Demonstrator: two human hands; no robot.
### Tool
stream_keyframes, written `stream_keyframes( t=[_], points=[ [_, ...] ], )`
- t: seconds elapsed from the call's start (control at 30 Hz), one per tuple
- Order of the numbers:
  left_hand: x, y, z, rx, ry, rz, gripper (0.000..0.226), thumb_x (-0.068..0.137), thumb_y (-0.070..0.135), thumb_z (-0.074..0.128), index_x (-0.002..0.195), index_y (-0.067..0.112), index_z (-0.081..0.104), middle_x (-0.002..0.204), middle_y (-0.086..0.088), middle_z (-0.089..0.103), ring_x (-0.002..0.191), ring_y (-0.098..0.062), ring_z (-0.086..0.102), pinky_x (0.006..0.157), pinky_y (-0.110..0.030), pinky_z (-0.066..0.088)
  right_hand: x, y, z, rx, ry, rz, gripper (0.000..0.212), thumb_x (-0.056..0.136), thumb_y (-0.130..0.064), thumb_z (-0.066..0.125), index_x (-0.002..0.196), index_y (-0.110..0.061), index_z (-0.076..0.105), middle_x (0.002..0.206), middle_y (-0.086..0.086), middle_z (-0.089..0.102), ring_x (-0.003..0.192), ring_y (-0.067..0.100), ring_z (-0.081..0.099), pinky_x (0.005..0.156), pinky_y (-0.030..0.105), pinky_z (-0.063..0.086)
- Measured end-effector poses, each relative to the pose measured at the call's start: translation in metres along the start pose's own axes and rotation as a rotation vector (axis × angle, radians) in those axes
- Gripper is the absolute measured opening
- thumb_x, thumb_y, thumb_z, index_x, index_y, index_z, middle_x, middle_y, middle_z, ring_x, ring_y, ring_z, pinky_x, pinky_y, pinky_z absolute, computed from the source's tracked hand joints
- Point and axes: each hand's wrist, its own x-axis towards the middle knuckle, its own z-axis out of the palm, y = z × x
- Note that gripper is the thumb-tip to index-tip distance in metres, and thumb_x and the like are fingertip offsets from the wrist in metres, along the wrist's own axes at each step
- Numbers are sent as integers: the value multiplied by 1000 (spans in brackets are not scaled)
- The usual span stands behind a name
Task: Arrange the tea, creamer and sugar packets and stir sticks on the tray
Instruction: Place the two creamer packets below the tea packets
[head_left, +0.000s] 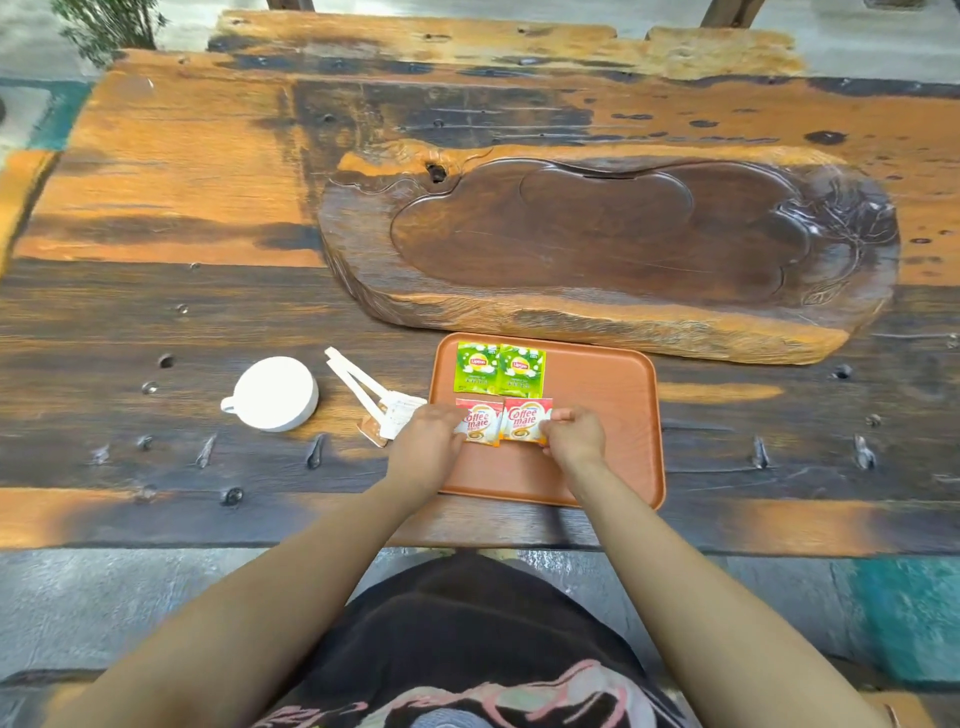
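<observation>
An orange-brown tray (613, 395) lies on the wooden table near its front edge. Two green tea packets (500, 370) sit side by side at the tray's far left. Below them lie two red-and-white creamer packets. My left hand (428, 444) pinches the left creamer packet (480, 423) at its left edge. My right hand (574, 436) pinches the right creamer packet (524, 418) at its right edge. Left of the tray, on the table, lie white stir sticks (353, 376) and a small pile of sugar packets (387, 415), partly hidden by my left hand.
A white cup (275, 393) stands upside down left of the stir sticks. A large carved dark wooden tea board (597, 244) lies just behind the tray. The tray's right half is bare. A plant (109, 23) stands beyond the table's far left corner.
</observation>
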Motion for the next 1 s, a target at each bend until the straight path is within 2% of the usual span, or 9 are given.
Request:
stream_keyframes(
  t=[0.1,0.2,0.27,0.33,0.63,0.77,0.87,0.93,1.0],
  points=[
    [1,0,10,46,-3,87,38,89,15,50,127,13,54,135,-9,54,129,-25,41,107,-33,32,0,1,3,-67,9,-6,24,76,-3,59,62,-21,51,88,11,66,77,24,60,82,40,52],
    [6,2,17,99,-31,117,38,90,17,50,128,14,53,140,-9,50,134,-25,36,110,-33,28,-2,1,3,-234,6,-49,7,82,-8,57,84,-15,59,101,10,67,93,27,61,84,30,47],
    [8,1,19,130,-44,113,37,91,17,49,127,14,54,141,-10,49,134,-26,34,110,-35,30,0,3,2,-378,16,-91,16,85,-15,57,100,-10,62,111,11,67,104,30,61,85,30,46],
    [9,-1,20,146,-55,103,36,90,16,48,126,13,55,140,-11,49,134,-27,34,109,-37,33,2,6,1,-467,30,-125,23,86,-20,57,106,-9,61,114,13,66,106,31,60,85,31,47],
    [10,0,20,104,-19,94,34,88,10,51,120,9,60,132,-16,55,129,-30,40,101,-42,42,6,7,-2,-596,-26,-231,22,84,-18,59,102,-5,59,112,16,66,106,32,59,83,34,47],
    [10,-1,20,99,-18,118,34,87,11,52,120,9,60,133,-14,55,128,-30,41,102,-40,40,5,7,-2,-597,-20,-262,22,84,-19,59,100,-4,58,110,17,67,103,33,60,82,35,47],
    [7,-3,14,7,89,155,28,83,12,60,109,8,67,124,-14,63,119,-33,52,99,-39,42,-3,2,-1,-631,18,-341,22,88,-21,54,101,-4,57,108,18,65,102,35,59,81,36,47],
    [3,-10,4,-121,212,79,23,81,11,61,102,9,70,114,-11,68,110,-32,56,96,-38,43,-8,-7,5,-681,17,-452,22,90,-22,51,101,-4,57,108,18,64,102,35,58,80,38,47],
    [-1,-25,-7,-230,313,-113,23,82,9,58,102,8,69,110,-10,69,108,-31,56,95,-36,41,-8,-22,18,-711,-40,-570,20,90,-22,51,100,-5,56,107,16,63,103,34,56,80,38,46]
  ],
)
